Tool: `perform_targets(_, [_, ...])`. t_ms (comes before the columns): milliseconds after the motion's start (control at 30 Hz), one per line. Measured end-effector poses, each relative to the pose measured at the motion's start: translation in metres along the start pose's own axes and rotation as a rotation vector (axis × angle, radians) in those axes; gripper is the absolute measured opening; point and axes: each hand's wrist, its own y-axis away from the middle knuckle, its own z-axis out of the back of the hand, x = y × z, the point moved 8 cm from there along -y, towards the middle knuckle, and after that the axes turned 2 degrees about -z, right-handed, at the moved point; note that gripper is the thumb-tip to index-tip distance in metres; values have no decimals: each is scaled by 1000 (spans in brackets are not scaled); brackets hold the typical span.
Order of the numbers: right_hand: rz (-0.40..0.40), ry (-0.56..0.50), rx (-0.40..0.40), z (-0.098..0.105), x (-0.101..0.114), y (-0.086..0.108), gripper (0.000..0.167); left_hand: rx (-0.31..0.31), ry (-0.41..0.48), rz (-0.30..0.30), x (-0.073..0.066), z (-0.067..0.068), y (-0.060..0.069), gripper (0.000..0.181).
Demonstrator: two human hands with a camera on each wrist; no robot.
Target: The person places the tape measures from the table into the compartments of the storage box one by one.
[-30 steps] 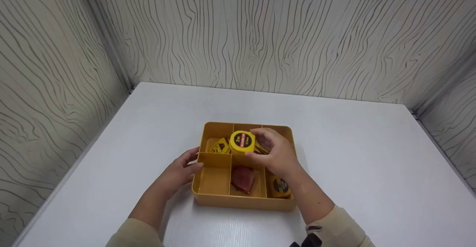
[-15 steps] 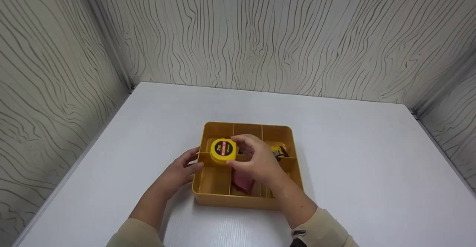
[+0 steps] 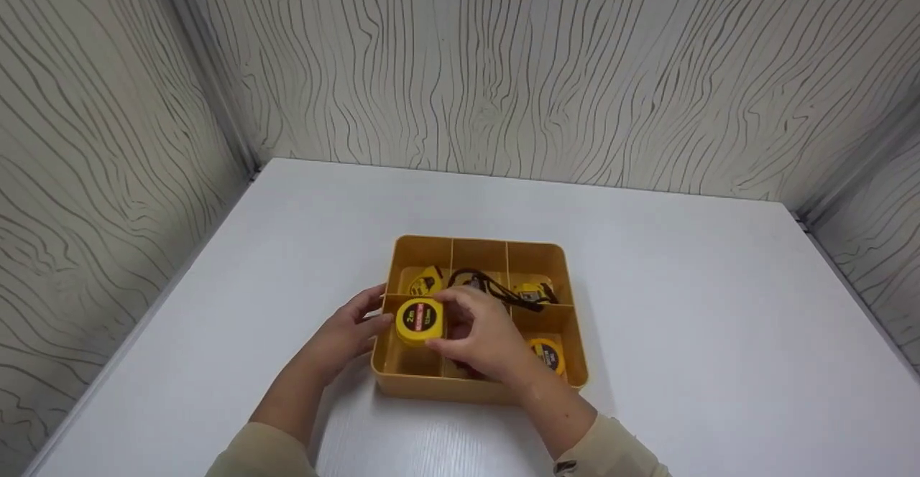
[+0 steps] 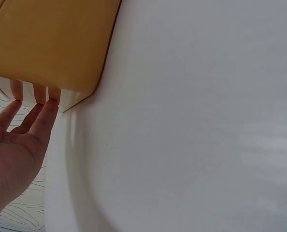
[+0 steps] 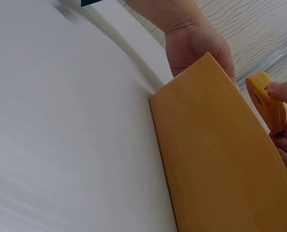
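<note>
My right hand [image 3: 478,333] pinches a round yellow tape measure [image 3: 419,321], marked 2m, between thumb and fingers. It is held over the front-left compartment of a mustard-yellow divided box [image 3: 474,391]. At the box's left side is my left hand [image 3: 352,330], its thumb tip at the rim. In the left wrist view, extended fingers [image 4: 46,118] touch the outer wall. The back-left compartment has another yellow tape measure [image 3: 427,281]. A black strap [image 3: 496,290] crosses the back dividers. Much of the front-middle compartment is hidden by my right hand.
A yellow object [image 3: 533,292] with black parts lies in the back-right compartment. The front-right one contains a yellow tape measure [image 3: 549,355]. The box stands on a white table [image 3: 690,319], with wood-patterned panels [image 3: 503,67] behind and at both sides.
My right hand has carried the tape measure left and toward me, from above the back-middle compartment to above the front-left one. My left hand and the box have stayed in place.
</note>
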Motion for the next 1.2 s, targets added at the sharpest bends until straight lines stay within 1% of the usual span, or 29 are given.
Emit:
perform_targets(133, [13,110,-3,-6,2,1,57,-6,-6,5,0,1,1,75])
perform_targets(333, [-7,272,-2,-10,2,2,61,-11,-10,10,1,1,1,73])
perform_targets(500, [12,332,11,-11,4,1,62,-25,-16,19,2,1,0,70])
perform_targets(667, [30,371,39,-14,4,0,62,-32,-20,21,3,2,0,65])
perform_targets(767, [37,384,54,-16,4,0,60,-28,-21,14,2,2,0,62])
perform_targets(933, [33,355,49,-16,3,-1,55,-21,-27,15,2,2,0,61])
perform_targets(1200, [34,313,29,-14,1,-1,54,-12,-13,-2,2,2,1,62])
